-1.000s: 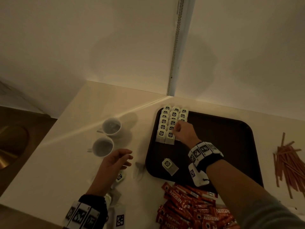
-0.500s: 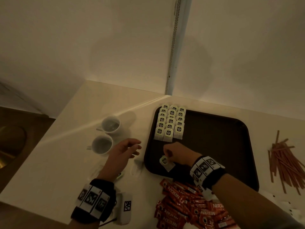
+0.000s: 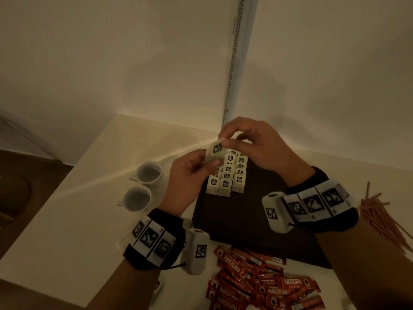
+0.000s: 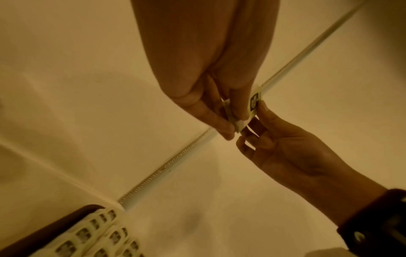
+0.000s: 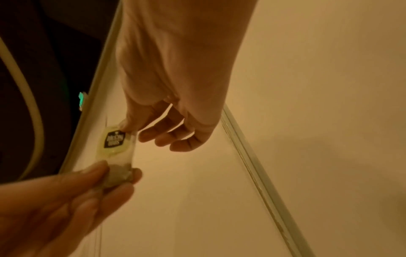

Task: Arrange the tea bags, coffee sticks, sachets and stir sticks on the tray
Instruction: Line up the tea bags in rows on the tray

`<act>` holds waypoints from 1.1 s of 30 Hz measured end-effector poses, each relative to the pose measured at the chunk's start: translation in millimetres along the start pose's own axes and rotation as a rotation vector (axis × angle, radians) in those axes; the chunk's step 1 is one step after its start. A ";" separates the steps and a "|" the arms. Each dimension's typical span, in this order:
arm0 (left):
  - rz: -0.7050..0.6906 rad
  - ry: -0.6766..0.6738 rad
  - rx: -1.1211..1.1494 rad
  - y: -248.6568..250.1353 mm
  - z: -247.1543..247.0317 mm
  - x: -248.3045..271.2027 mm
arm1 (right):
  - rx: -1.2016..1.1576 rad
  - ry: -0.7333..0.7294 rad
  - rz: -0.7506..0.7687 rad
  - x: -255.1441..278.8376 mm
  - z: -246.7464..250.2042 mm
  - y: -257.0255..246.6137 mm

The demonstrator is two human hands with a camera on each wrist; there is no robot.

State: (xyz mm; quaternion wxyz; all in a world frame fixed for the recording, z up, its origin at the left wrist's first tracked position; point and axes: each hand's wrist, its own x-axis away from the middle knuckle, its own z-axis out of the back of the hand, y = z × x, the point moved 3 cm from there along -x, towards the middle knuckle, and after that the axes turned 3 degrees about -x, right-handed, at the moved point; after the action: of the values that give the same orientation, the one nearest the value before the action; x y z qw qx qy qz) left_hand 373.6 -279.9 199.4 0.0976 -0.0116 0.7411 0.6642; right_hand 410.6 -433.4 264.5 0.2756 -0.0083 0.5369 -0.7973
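Observation:
A white tea bag [image 3: 215,152] with a dark label is held in the air over the far left corner of the dark brown tray [image 3: 257,222]. My left hand [image 3: 210,162] pinches its lower end. My right hand [image 3: 225,142] pinches its top edge. In the right wrist view the tea bag [image 5: 114,144] hangs between the right hand [image 5: 129,127] and the left hand [image 5: 118,175]. Three rows of tea bags [image 3: 228,175] lie on the tray below. Red coffee sticks [image 3: 257,280] are heaped in front of the tray. Stir sticks [image 3: 380,215] lie to its right.
Two white cups [image 3: 147,172] [image 3: 136,199] stand on the table left of the tray. Walls meet in a corner with a white strip [image 3: 234,74] just behind the tray. The table's left edge [image 3: 55,193] drops to a dark floor.
My right hand picked the loose tea bag off the tray's near left part and raised it. My left hand came up from the table and took its lower end.

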 end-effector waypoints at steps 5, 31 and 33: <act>-0.085 0.004 0.051 20.9 -7.4 -9.8 | 0.008 0.068 0.078 -14.7 12.0 -27.4; 0.149 0.039 -0.195 -25.3 49.0 35.9 | 0.282 0.006 -0.455 42.5 5.2 88.7; 0.217 0.030 -0.253 -38.1 64.2 52.3 | 0.311 -0.082 -0.604 55.9 -2.4 127.8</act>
State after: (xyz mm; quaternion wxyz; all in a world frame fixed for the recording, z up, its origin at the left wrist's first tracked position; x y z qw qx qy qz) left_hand 336.2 -215.1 147.3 0.0119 0.0462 0.6497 0.7587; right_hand 417.5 -491.1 137.7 0.0463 -0.1571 0.3707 -0.9142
